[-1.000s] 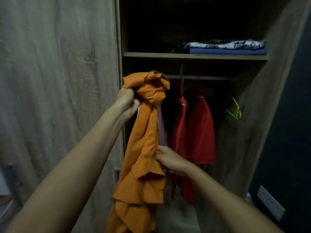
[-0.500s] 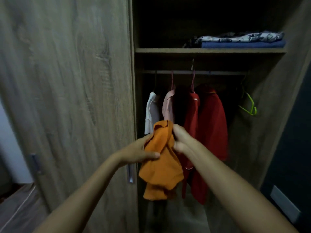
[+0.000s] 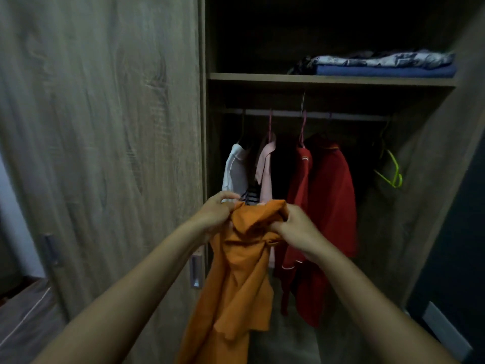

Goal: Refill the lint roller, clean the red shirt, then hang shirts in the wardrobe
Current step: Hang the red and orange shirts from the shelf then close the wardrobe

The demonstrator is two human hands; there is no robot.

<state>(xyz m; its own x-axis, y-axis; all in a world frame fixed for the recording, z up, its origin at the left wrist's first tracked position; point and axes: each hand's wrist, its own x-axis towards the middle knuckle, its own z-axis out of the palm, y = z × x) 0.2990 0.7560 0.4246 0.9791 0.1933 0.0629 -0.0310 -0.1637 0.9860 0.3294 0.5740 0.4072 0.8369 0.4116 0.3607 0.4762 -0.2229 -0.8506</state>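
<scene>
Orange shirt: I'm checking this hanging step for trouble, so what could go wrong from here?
The orange shirt is bunched between the left hand and right hand, with no hanger visibly in it; hung this way it may crease or slip. The only free green hanger sits far right, beyond the red shirt, which a reach could knock.

head cam | fwd+down | close on hands | faces open wardrobe [image 3: 333, 79]

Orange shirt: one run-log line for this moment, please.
orange shirt: unhung | left hand: grips it | right hand: grips it | red shirt: hung | green hanger: free
</scene>
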